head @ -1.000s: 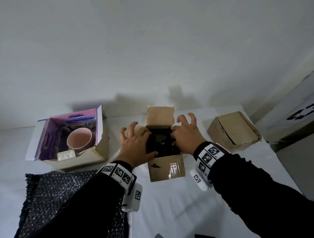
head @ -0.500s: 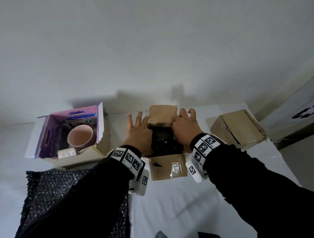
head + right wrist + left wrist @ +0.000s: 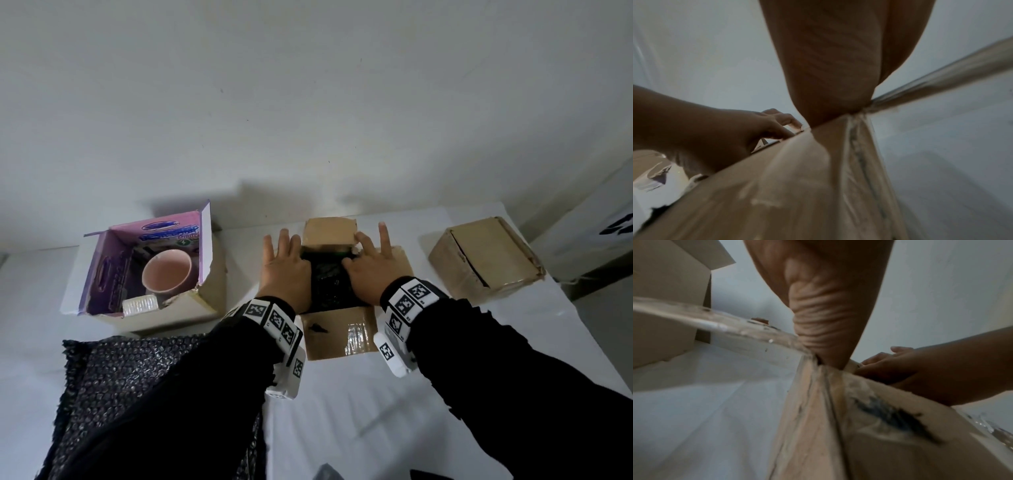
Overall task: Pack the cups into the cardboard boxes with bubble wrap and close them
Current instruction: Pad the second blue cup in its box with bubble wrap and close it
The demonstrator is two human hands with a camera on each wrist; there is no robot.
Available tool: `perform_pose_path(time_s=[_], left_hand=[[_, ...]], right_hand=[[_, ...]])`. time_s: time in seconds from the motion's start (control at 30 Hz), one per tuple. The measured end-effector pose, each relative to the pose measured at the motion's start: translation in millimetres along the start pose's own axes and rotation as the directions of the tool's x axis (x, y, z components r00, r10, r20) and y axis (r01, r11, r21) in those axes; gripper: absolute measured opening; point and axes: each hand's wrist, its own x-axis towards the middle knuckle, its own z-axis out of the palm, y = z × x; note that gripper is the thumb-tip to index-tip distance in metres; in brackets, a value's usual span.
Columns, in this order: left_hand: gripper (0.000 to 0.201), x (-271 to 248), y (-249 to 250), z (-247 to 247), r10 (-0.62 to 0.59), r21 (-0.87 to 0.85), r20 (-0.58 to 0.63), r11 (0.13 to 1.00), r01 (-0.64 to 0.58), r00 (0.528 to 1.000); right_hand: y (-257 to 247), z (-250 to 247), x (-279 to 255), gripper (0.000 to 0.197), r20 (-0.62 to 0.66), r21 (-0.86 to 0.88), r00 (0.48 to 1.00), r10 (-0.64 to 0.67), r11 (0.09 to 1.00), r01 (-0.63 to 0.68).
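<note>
An open brown cardboard box [image 3: 339, 334] stands mid-table with a bundle of black bubble wrap [image 3: 329, 284] inside; the cup in it is hidden. My left hand [image 3: 284, 270] lies flat on the box's left edge, fingers straight and pointing away. My right hand [image 3: 368, 263] lies on the right edge, fingers spread, two fingertips touching the upright far flap [image 3: 329, 233]. Each wrist view shows a palm [image 3: 818, 305] [image 3: 838, 65] pressed against a top corner of the box [image 3: 859, 426] [image 3: 797, 186]. A pink cup [image 3: 166, 270] sits in a purple-lined open box [image 3: 205, 301] at the left.
A closed cardboard box [image 3: 486, 260] sits at the right, near the table's edge. A sheet of black bubble wrap [image 3: 120, 377] lies at the front left, partly under my left sleeve. A white wall runs close behind the boxes.
Both hands have come off the top of the wrapped bundle and slid out to the sides of the box. Their fingers have straightened and reach further back.
</note>
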Motion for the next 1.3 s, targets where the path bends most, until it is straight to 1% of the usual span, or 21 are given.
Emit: perform_pose_path(time_s=[0.03,0.1,0.2,0.23,0.3,0.4,0.5,0.53,0.6,0.67,0.7,0.77,0.93,1.0,1.07,1.13,1.17,1.2,1.23,1.27,1.3], left_hand=[[0.047,-1.8,-1.2,-0.5,-0.011,-0.002,-0.021,1.000,0.011,1.000],[0.047,-8.4,-3.5,-1.9,-0.032,-0.009,-0.095,0.999,0.031,0.995],[0.038,-20.4,-1.6,-1.4,0.016,0.053,-0.205,0.999,-0.005,0.979],[0.034,-22.3,-0.3,-0.6,0.042,0.076,-0.221,0.997,-0.026,0.974],[0.028,-22.5,1.0,0.1,0.072,0.076,-0.223,0.996,-0.057,0.972],[0.018,-21.9,2.2,-3.6,0.113,0.101,-0.175,0.990,-0.096,0.978],[0.014,-28.8,1.4,-7.3,0.147,0.099,-0.205,0.987,-0.129,0.968],[0.013,-33.7,0.7,-6.0,0.171,0.067,-0.277,0.985,-0.159,0.945],[0.017,-44.8,-1.1,5.6,0.253,-0.003,-0.455,0.958,-0.286,0.854],[0.026,-58.6,-4.8,21.9,0.357,-0.029,-0.501,0.903,-0.428,0.788],[0.030,-63.3,-7.0,30.2,0.399,-0.028,-0.471,0.885,-0.465,0.787],[0.032,-67.5,-9.0,41.1,0.401,-0.053,-0.403,0.887,-0.458,0.823],[0.045,-66.9,-0.6,36.5,0.314,-0.097,-0.336,0.926,-0.365,0.888],[0.053,-66.7,-4.7,30.8,0.278,-0.153,-0.330,0.927,-0.342,0.902],[0.055,-67.5,-13.9,28.9,0.140,-0.258,-0.326,0.938,-0.231,0.935],[0.067,-71.8,-23.8,33.9,-0.116,-0.430,-0.280,0.903,-0.016,0.953],[0.079,-74.4,-28.1,36.4,-0.247,-0.544,-0.220,0.834,0.091,0.944],[0.089,-75.5,-31.8,38.2,-0.339,-0.661,-0.149,0.733,0.162,0.929],[0.096,-76.9,-33.9,37.8,-0.381,-0.762,-0.105,0.624,0.172,0.918],[0.095,-76.8,-34.1,37.3,-0.397,-0.838,-0.108,0.529,0.131,0.911],[0.088,-76.9,-32.6,33.2,-0.407,-0.883,-0.159,0.466,0.054,0.900]], right_hand=[[0.7,-1.0,-0.8,0.037,-0.026,0.010,1.000,0.005,1.000,-0.005],[2.0,-1.2,-5.0,0.031,-0.193,0.025,0.981,0.026,0.999,-0.021],[-1.5,7.3,-11.0,0.028,-0.496,0.016,0.867,0.040,0.999,-0.037],[-2.5,10.9,-12.7,0.023,-0.523,0.041,0.851,0.044,0.999,-0.026],[-3.2,16.7,-15.8,0.015,-0.479,0.101,0.874,0.079,0.994,-0.034],[-2.5,17.4,-21.4,0.029,-0.330,0.147,0.936,0.121,0.986,-0.076],[-2.4,15.3,-28.0,0.040,-0.330,0.154,0.941,0.074,0.988,-0.024],[-2.0,15.3,-32.4,0.045,-0.362,0.181,0.930,0.062,0.984,0.005],[-2.7,22.8,-42.1,0.047,-0.413,0.238,0.911,0.012,0.966,0.096],[-5.3,33.5,-51.8,0.045,-0.369,0.259,0.926,-0.082,0.947,0.188],[-6.0,38.5,-54.5,0.046,-0.323,0.255,0.939,-0.122,0.944,0.210],[-9.1,44.1,-57.0,0.049,-0.223,0.245,0.964,-0.148,0.948,0.202],[-18.4,39.2,-55.1,0.024,-0.202,0.198,0.971,-0.129,0.965,0.170],[-15.4,38.2,-57.1,0.027,-0.242,0.224,0.962,-0.125,0.958,0.181],[-8.2,40.3,-63.7,0.032,-0.377,0.363,0.926,0.020,0.923,0.128],[1.4,53.6,-68.7,0.039,-0.463,0.555,0.812,0.356,0.830,-0.048],[5.5,62.2,-70.6,0.046,-0.419,0.680,0.745,0.520,0.723,-0.122],[9.2,67.7,-71.5,0.053,-0.291,0.823,0.711,0.640,0.546,-0.155],[11.0,70.2,-70.7,0.056,-0.114,0.942,0.704,0.701,0.302,-0.149],[11.4,68.4,-70.2,0.053,0.044,0.991,0.719,0.693,0.063,-0.121],[11.6,64.3,-69.9,0.047,0.095,0.995,0.729,0.678,-0.061,-0.074]])
